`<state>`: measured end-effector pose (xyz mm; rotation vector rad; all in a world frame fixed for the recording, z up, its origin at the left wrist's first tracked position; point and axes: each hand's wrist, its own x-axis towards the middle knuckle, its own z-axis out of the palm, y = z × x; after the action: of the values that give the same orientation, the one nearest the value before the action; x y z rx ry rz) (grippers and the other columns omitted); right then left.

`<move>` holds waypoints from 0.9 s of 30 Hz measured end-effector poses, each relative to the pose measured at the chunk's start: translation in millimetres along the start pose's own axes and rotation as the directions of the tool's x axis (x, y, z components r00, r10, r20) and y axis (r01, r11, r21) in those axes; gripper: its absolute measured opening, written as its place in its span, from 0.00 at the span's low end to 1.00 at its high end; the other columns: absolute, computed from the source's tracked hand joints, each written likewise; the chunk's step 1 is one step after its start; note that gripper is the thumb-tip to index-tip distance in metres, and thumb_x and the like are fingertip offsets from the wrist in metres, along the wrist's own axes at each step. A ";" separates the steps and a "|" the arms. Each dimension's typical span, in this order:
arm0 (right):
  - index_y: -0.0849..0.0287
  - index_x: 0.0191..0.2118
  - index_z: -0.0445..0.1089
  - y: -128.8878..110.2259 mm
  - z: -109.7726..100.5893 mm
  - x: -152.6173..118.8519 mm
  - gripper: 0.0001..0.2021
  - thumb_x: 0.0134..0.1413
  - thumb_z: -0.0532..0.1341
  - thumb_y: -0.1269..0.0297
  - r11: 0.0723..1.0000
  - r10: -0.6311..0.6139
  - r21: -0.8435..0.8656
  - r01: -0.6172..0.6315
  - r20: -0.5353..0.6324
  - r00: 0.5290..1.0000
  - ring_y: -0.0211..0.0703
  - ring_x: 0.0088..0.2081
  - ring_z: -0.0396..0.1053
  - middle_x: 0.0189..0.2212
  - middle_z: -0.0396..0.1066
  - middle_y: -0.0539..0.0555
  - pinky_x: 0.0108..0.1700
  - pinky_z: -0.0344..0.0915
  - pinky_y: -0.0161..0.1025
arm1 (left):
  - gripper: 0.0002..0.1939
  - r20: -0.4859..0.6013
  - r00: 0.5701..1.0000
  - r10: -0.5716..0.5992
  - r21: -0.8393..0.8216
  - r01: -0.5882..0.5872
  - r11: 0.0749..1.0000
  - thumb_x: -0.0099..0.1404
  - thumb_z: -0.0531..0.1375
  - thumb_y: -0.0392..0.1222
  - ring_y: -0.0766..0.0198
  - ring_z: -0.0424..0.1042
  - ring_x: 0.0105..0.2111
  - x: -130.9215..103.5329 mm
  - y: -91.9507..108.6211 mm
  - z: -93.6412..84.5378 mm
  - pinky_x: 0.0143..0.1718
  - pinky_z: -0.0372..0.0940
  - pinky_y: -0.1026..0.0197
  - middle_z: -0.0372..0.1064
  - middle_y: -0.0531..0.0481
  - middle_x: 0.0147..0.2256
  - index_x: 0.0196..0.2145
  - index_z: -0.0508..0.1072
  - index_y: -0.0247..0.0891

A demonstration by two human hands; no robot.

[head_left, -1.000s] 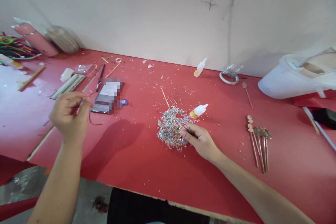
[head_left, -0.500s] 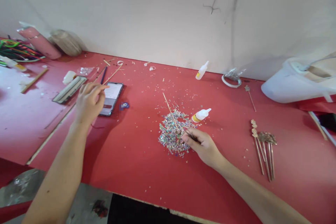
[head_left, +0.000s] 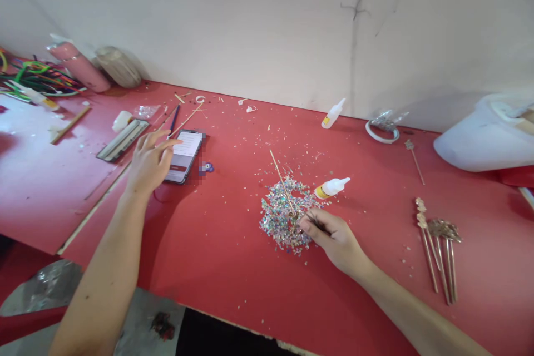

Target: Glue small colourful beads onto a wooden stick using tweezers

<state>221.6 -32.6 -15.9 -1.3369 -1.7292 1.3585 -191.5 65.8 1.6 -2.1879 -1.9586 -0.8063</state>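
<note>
My left hand (head_left: 150,164) hovers at the left edge of a phone (head_left: 183,156), fingers spread and a fingertip over its lit screen. I cannot tell whether it touches the glass. My right hand (head_left: 334,239) is closed on what look like dark pointed tweezers (head_left: 316,221), at the right side of a pile of glittery sequins (head_left: 279,206). A thin gold hair stick (head_left: 280,175) slants over the pile, its ornamented end by my right fingertips. Whether my fingers also grip that end is hard to see. Just behind this hand lies a glue bottle (head_left: 331,188).
Finished-looking hair sticks (head_left: 438,256) lie at the right, near a white tub (head_left: 475,133). A second glue bottle (head_left: 332,114) and a white ring (head_left: 381,130) are by the wall. At left are a ruler (head_left: 122,141), a pink flask (head_left: 81,67) and coloured cords (head_left: 37,75).
The whole scene has shifted slightly right as my head turned a little left. Both hands keep nearly the same places, the left still at the phone and the right at the sequins.
</note>
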 end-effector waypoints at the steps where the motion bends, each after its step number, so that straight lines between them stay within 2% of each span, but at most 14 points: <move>1: 0.56 0.24 0.55 0.0 -0.1 0.2 0.22 0.61 0.54 0.45 1.000 0.002 0.002 -0.002 -0.001 1.000 0.35 0.24 0.50 0.21 0.50 0.45 0.26 0.50 0.35 | 0.17 0.003 1.000 0.003 -0.002 -0.003 1.000 0.68 0.48 0.39 0.52 0.59 0.59 -0.1 0.2 -0.7 0.63 0.53 0.47 0.68 0.50 0.53 0.43 0.77 0.40; 7: 0.56 0.24 0.55 -2.2 0.2 0.9 0.22 0.61 0.54 0.45 1.000 -0.013 0.010 0.013 -0.006 1.000 0.35 0.24 0.49 0.21 0.49 0.45 0.26 0.49 0.35 | 0.20 -0.023 0.999 0.043 -0.042 -0.044 0.998 0.70 0.46 0.41 0.53 0.61 0.57 1.2 3.6 -3.7 0.62 0.55 0.44 0.71 0.48 0.50 0.37 0.78 0.40; 9: 0.56 0.24 0.55 -3.1 0.4 1.0 0.23 0.60 0.54 0.44 1.000 -0.018 0.010 0.018 -0.005 1.000 0.35 0.24 0.49 0.21 0.49 0.45 0.26 0.49 0.35 | 0.19 -0.022 0.999 0.041 -0.082 -0.043 0.996 0.69 0.47 0.42 0.54 0.61 0.58 2.0 4.8 -5.0 0.62 0.53 0.42 0.72 0.51 0.49 0.37 0.78 0.44; 13: 0.56 0.23 0.54 -4.5 0.3 0.6 0.24 0.61 0.53 0.43 1.000 -0.020 0.010 0.020 0.004 1.000 0.35 0.23 0.48 0.21 0.47 0.45 0.25 0.49 0.35 | 0.14 0.078 0.997 -0.022 -0.131 0.032 0.991 0.63 0.52 0.46 0.53 0.57 0.60 3.2 8.3 -8.9 0.62 0.49 0.39 0.76 0.56 0.42 0.39 0.77 0.58; 15: 0.56 0.23 0.53 -4.6 0.2 0.6 0.23 0.61 0.54 0.44 1.000 -0.026 0.015 0.026 0.005 1.000 0.35 0.23 0.47 0.21 0.47 0.45 0.25 0.48 0.35 | 0.13 0.099 0.994 -0.052 -0.136 0.066 0.989 0.61 0.54 0.47 0.53 0.56 0.61 3.4 10.2 -10.2 0.62 0.48 0.39 0.76 0.56 0.40 0.38 0.77 0.61; 19: 0.56 0.23 0.52 -4.6 0.2 1.4 0.24 0.61 0.54 0.44 0.999 -0.036 0.020 0.036 -0.001 0.999 0.35 0.23 0.48 0.20 0.47 0.45 0.25 0.48 0.35 | 0.12 0.063 0.998 -0.032 -0.158 0.041 0.987 0.60 0.54 0.49 0.54 0.55 0.62 3.5 10.3 -8.7 0.62 0.50 0.40 0.75 0.58 0.44 0.35 0.77 0.60; 24: 0.56 0.23 0.52 -5.2 0.7 1.4 0.24 0.60 0.54 0.43 1.000 -0.019 0.005 0.019 -0.005 1.000 0.35 0.23 0.48 0.20 0.47 0.45 0.25 0.49 0.35 | 0.21 -0.024 0.999 0.028 -0.058 -0.029 0.998 0.70 0.46 0.44 0.53 0.59 0.60 3.5 4.1 1.5 0.62 0.55 0.44 0.73 0.51 0.48 0.36 0.80 0.47; 27: 0.56 0.23 0.53 -5.0 1.0 0.9 0.24 0.60 0.54 0.43 1.000 -0.013 0.009 0.013 -0.003 1.000 0.35 0.24 0.49 0.20 0.49 0.45 0.26 0.49 0.35 | 0.22 -0.019 0.999 0.040 -0.014 -0.040 0.999 0.71 0.45 0.43 0.54 0.61 0.59 4.0 -0.3 7.9 0.63 0.54 0.48 0.71 0.49 0.51 0.38 0.80 0.44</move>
<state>218.7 -32.1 -11.7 -1.3201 -1.7245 1.3552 -189.1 72.6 -3.4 -2.2114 -1.8996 -0.8343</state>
